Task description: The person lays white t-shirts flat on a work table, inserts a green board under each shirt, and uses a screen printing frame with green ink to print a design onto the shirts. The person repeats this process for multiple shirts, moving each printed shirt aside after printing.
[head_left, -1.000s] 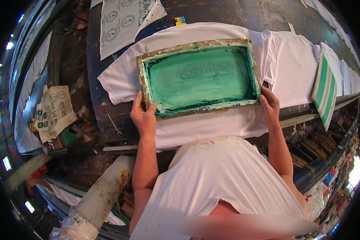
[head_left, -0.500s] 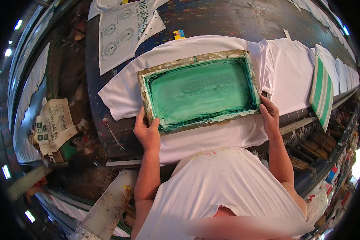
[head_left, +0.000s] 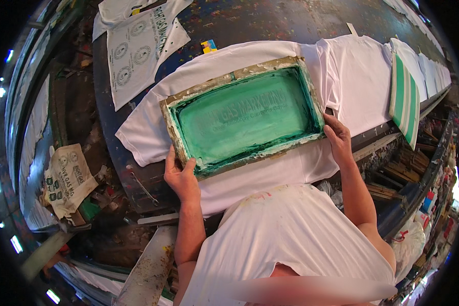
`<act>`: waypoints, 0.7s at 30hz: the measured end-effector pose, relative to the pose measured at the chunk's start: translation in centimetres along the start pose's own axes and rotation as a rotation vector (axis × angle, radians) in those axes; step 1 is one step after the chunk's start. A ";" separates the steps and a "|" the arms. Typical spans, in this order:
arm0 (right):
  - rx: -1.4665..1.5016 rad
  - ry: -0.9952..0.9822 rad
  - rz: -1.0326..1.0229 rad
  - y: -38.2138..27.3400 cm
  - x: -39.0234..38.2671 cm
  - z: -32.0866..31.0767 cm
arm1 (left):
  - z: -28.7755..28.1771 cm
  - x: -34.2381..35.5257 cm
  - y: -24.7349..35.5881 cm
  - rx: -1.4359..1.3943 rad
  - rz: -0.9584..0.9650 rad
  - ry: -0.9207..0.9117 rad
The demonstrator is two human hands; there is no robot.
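Observation:
A wooden-framed printing screen [head_left: 245, 115] with green mesh and green ink along its edges lies on a white T-shirt [head_left: 148, 132] spread on a dark, paint-spattered table [head_left: 255, 23]. My left hand [head_left: 181, 176] grips the screen's near-left corner, thumb on the frame. At the near-right corner my right hand [head_left: 337, 138] holds the frame. The shirt shows around the screen on every side.
More white T-shirts [head_left: 362, 81] lie in a row to the right. A green-and-white striped squeegee [head_left: 405, 99] rests on them. Printed white cloths [head_left: 137, 48] lie at the far left. A printed rag [head_left: 66, 178] and cluttered shelves sit at lower left.
The screen and both hands sit lower and more tilted in view than a second ago; both hands keep their grip on the frame's near corners.

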State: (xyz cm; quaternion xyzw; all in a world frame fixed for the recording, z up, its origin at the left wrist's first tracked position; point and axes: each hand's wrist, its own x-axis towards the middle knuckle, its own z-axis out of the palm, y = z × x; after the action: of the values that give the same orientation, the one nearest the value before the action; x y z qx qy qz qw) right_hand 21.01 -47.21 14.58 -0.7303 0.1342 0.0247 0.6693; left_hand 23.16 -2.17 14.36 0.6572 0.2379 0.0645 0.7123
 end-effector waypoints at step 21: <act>0.267 0.280 0.142 1.2 1.7 -3.0 | -10.5 13.5 2.9 1.102 0.135 0.403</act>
State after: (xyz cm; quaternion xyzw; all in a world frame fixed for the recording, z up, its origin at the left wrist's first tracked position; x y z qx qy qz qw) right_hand 21.93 -50.48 13.36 -0.6203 0.2791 -0.0478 0.7315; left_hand 31.23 13.19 13.49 0.9188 0.3246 0.1001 0.2009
